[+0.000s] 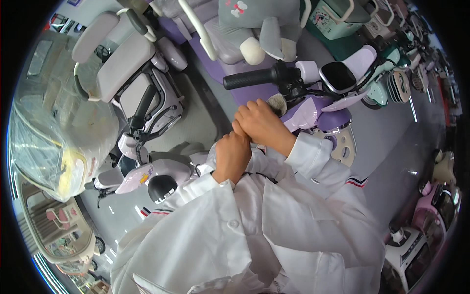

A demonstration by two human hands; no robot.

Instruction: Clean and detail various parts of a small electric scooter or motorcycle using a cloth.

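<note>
Both my hands are closed into fists and touch one another in front of my white jacket. My left hand (pixel 231 158) is the nearer and lower one, and whatever is inside its fingers is hidden. Just beyond it and to the right, my right hand (pixel 266 126) is wrapped tight, with a fuzzy grey-brown tuft (pixel 277 105) poking out at its far side. How far that tuft runs into the fist cannot be seen. Close past it stands a purple electric scooter (pixel 303 113) with a black handlebar grip (pixel 250 78); neither hand grips the bar.
A pale lilac scooter (pixel 147 179) with a padded seat (pixel 126 66) stands on the left, beside a plastic-wrapped vehicle (pixel 58 122). A grey plush toy (pixel 259 22) sits on the purple scooter's seat. More scooters line the right, including a pink one (pixel 428 215).
</note>
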